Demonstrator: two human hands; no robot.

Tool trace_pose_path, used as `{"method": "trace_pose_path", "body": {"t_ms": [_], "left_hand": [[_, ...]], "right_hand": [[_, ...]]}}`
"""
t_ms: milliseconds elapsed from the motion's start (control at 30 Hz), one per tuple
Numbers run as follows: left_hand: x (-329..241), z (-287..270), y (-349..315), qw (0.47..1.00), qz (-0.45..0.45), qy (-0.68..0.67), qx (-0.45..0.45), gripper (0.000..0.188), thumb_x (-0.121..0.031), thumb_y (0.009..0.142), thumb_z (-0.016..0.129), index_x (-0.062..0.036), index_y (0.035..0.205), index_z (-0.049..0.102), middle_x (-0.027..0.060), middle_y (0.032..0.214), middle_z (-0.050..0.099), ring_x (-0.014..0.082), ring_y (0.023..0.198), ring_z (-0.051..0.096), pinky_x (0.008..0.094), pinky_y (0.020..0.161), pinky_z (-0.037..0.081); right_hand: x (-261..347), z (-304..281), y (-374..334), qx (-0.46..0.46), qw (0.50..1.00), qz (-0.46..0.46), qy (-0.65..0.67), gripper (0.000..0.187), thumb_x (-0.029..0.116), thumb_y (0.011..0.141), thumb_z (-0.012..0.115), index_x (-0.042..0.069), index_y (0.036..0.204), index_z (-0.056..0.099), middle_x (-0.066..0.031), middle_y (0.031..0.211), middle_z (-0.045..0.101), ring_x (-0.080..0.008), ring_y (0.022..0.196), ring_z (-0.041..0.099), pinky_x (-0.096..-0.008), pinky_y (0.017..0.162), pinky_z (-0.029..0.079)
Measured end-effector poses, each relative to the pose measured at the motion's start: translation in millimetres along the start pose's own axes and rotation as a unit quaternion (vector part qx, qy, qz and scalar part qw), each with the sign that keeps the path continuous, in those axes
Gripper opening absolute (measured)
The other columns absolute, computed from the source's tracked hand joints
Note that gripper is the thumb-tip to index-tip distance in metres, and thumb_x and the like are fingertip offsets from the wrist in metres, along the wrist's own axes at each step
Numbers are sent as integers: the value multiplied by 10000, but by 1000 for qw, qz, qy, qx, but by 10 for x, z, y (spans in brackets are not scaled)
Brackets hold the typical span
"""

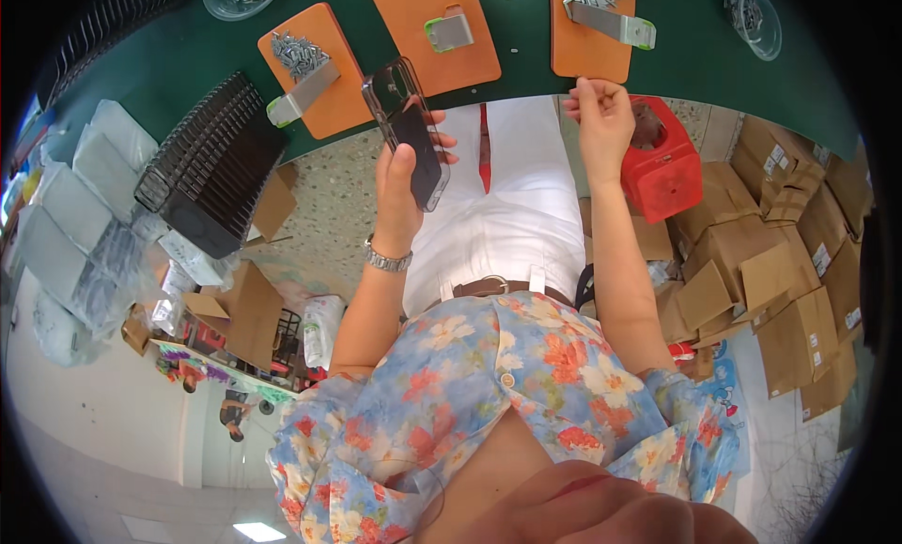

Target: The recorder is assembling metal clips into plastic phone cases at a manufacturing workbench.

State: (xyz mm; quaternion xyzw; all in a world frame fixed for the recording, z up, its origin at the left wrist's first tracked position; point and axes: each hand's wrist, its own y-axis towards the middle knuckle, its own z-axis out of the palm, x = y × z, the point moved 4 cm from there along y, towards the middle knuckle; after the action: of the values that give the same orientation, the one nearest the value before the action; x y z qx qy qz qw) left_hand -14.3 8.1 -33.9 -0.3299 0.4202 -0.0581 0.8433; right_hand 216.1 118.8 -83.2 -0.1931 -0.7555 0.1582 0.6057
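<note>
Phone case (410, 135), see-through at the edges w/ a dark panel, is up in our L hand (402, 179), above our lap and nr the table's front edge. Can't tell if there's a phone inside. Grip's closed around it: thumb on one long side, fingers wrapping the other. Long axis runs away from us, top end tipped to the L, bottom end toward our waist; camera cutout's at the far end.

Our R hand (604, 131) is well apart, off to the R of the case, so L is the nearer one, obv. R fingers half curled, tips bunched by the front edge of the R orange board (590, 63); can't tell if they pinch anything small.

Beyond the case: middle orange board (470, 67) w/ a green-edged metal bracket (449, 31); L orange board (335, 104) w/ a heap of metal pins (299, 55), all on the green table (528, 69). Black slotted rack (209, 154) sits farther L; red plastic container (665, 182) just below the R hand's side of the table.

Labels/writing: nothing legible on the case. White labels (777, 159) on the cardboard boxes (728, 248) at far R, too small to read.
</note>
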Motion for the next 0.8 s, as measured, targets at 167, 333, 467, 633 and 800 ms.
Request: {"method": "trace_pose_path", "body": {"t_ms": [167,333,467,633,800], "left_hand": [[121,18,-31,1000,-28,10,5,778,-575,877,528,-38,1414,361,149,1251,525,202,991,589,354,808,530],[116,38,-1,999,-24,6,23,752,-558,895,517,-31,1410,368,151,1240,530,197,983,592,345,804,532],[96,48,19,1000,-5,-1,17,752,-552,901,517,-19,1410,367,152,1242,534,195,988,591,342,806,531],[78,110,15,998,22,-48,23,633,-419,932,565,-19,1395,402,114,1250,534,151,980,583,299,816,507],[90,215,-8,999,27,13,11,739,-504,890,570,-18,1413,378,151,1265,523,192,1009,586,334,835,518]], "right_hand": [[88,-60,98,-43,990,102,-92,313,300,907,673,-1,857,603,-64,676,655,-85,492,580,-186,429,405],[95,22,139,-29,989,138,-54,336,317,933,616,-18,899,613,-87,684,666,-99,467,576,-197,399,388],[37,-34,239,-30,982,183,42,289,254,949,555,-29,941,616,-110,711,672,-119,469,580,-206,408,394],[151,-125,320,-37,982,180,37,247,191,951,536,-41,913,612,-136,733,687,-120,458,578,-202,401,380],[1026,256,171,84,990,-117,5,119,87,931,598,-19,946,648,-77,783,684,-64,552,555,-176,484,388]]}}
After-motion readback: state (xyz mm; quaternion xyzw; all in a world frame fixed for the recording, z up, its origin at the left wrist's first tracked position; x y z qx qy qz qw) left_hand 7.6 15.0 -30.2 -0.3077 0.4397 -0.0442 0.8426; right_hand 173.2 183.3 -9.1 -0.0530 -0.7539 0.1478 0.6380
